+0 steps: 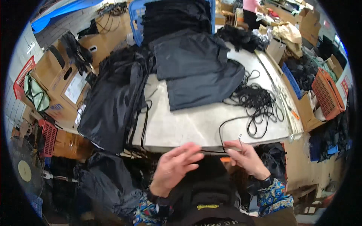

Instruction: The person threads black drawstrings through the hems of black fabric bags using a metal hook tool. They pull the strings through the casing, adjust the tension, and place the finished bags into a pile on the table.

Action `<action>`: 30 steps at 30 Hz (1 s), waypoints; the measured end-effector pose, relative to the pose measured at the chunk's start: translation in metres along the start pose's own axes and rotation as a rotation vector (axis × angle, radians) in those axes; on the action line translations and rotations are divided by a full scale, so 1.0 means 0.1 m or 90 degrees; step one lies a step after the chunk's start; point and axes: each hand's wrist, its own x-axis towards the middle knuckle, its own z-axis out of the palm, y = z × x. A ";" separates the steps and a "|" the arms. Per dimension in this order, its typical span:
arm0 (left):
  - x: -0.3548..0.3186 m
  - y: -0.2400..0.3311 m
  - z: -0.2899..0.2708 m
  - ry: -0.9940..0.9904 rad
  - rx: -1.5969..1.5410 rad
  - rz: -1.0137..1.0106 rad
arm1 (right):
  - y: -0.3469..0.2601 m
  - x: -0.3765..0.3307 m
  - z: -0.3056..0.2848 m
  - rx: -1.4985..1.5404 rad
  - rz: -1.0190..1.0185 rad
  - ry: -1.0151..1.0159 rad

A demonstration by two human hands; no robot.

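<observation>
Threading step: my right hand (247, 156) pinches a wire hook (240, 140) and black cord (222, 130); my left hand (175, 167), half open, steadies black fabric (205, 171) at six o'clock. Next calls for steady pulling.

Pale grey desk (196, 124) across the frame's centre, stack of black fabric bags (113, 101) draped over its left edge, two dark folded bags (200, 71) upper centre, tangle of black cords (258, 103) at right
</observation>
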 end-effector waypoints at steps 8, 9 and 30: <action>0.05 -0.26 0.13 0.061 -0.074 -0.116 | 0.07 0.09 0.46 0.004 -0.017 -0.143; 0.04 -0.30 0.11 0.062 -0.007 -0.093 | 0.07 0.09 0.45 -0.010 -0.007 -0.143; 0.02 -0.45 0.10 0.208 0.399 0.148 | 0.15 -0.02 0.52 -0.141 -0.261 0.093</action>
